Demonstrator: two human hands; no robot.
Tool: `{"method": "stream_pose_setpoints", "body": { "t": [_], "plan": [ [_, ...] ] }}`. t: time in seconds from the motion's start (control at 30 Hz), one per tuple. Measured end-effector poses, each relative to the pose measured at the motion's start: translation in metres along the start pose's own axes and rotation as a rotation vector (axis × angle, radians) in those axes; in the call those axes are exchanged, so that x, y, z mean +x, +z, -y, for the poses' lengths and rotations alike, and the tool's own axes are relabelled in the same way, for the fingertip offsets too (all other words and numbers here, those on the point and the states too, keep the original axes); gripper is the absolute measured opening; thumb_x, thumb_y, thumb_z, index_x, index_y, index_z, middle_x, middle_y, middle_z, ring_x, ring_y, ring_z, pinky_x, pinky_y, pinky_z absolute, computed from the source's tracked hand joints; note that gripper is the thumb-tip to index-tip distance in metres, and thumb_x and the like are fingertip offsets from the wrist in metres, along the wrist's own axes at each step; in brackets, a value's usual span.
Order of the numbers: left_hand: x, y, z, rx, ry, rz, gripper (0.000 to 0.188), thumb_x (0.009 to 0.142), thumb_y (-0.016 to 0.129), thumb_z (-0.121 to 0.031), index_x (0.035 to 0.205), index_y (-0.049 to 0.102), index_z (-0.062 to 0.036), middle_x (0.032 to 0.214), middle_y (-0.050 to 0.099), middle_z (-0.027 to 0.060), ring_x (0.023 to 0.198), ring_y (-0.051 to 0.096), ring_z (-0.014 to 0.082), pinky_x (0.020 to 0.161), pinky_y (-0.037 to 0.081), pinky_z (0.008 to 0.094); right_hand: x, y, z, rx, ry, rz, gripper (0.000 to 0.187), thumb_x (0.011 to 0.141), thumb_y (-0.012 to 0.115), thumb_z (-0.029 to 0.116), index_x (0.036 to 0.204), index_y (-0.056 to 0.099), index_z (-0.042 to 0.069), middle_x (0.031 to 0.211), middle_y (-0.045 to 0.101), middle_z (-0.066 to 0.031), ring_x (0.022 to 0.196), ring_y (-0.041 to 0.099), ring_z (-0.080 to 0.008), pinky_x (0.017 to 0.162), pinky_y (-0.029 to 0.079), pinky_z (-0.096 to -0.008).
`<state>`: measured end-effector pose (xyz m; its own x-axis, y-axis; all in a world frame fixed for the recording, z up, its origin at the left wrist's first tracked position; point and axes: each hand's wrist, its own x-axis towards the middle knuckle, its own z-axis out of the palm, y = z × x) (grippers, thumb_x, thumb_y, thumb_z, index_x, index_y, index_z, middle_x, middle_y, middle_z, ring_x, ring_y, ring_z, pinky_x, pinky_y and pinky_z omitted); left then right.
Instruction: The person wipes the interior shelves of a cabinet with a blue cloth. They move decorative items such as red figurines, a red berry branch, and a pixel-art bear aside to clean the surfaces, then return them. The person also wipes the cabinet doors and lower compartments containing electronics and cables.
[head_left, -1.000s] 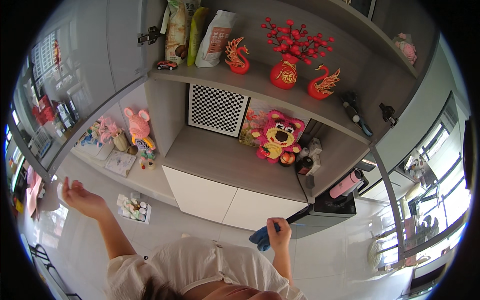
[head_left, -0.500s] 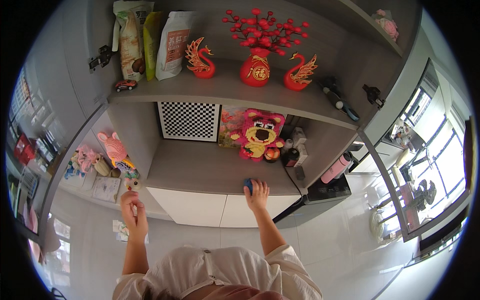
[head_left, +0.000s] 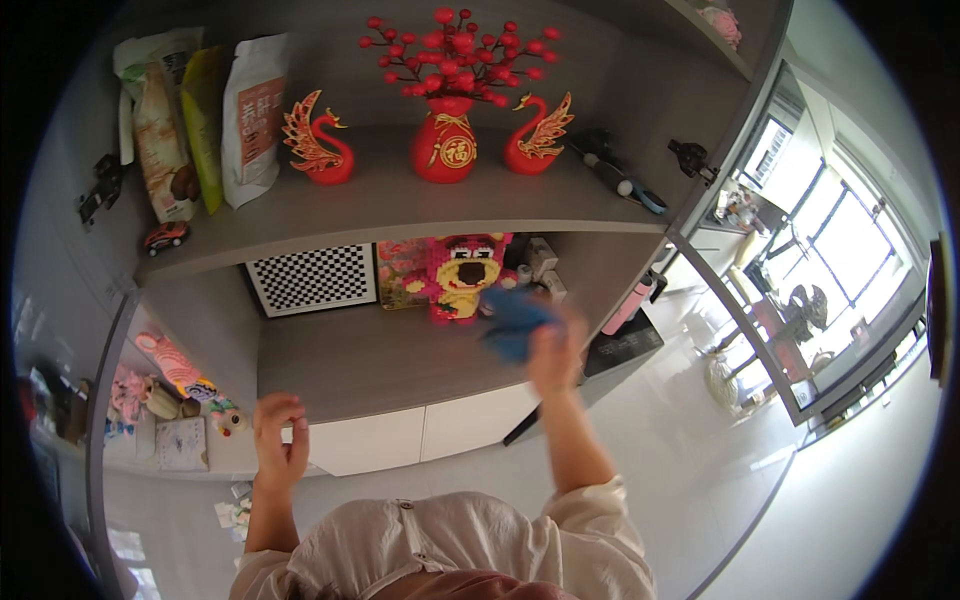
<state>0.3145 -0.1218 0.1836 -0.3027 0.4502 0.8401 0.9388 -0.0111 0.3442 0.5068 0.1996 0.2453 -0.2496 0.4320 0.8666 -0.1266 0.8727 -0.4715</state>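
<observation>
Though blurry, right hand [head_left: 556, 352] aloft around blue cloth [head_left: 514, 322], left hand [head_left: 279, 442] upright, loosely curled

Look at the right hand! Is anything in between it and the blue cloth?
Nothing I can see: the right hand grips the blue cloth directly. Both are blurred, though, so I couldn't spot anything tiny tucked inside.

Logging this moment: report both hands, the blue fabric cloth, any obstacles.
Right hand grips blue fabric cloth, blurred. Left hand loosely curled, apparently empty. Magenta-and-yellow blocky bear figure beyond cloth, contact unclear.
</observation>
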Motion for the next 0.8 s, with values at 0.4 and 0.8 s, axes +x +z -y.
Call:
{"method": "stream_pose_setpoints", "body": {
  "t": [0.4,0.8],
  "plan": [
    [-0.014,-0.008,0.024,-0.124,-0.153,-0.077,0.022,0.081,0.052,0.006,0.101,0.054,-0.0015,0.104,0.056,0.016,0.084,0.053,0.0234,0.068,0.046,0.0296,0.177,-0.024,0.008,-0.629,0.005,0.529,0.036,0.087,0.061,0.036,0.107,0.064,0.006,0.089,0.067,-0.0185,0.082,0.065,-0.0342,0.073,0.05,-0.0385],
    [0.042,0.034,-0.009,-0.195,0.132,0.005,0.021,0.076,0.058,0.008,0.093,0.059,-0.0045,0.097,0.061,0.0134,0.08,0.059,0.0255,0.066,0.048,0.033,0.141,0.13,0.103,-0.185,-0.434,0.571,0.027,0.086,0.061,0.034,0.084,0.061,0.007,0.081,0.063,-0.0126,0.078,0.063,-0.0335,0.07,0.05,-0.0435]
  ]
}}
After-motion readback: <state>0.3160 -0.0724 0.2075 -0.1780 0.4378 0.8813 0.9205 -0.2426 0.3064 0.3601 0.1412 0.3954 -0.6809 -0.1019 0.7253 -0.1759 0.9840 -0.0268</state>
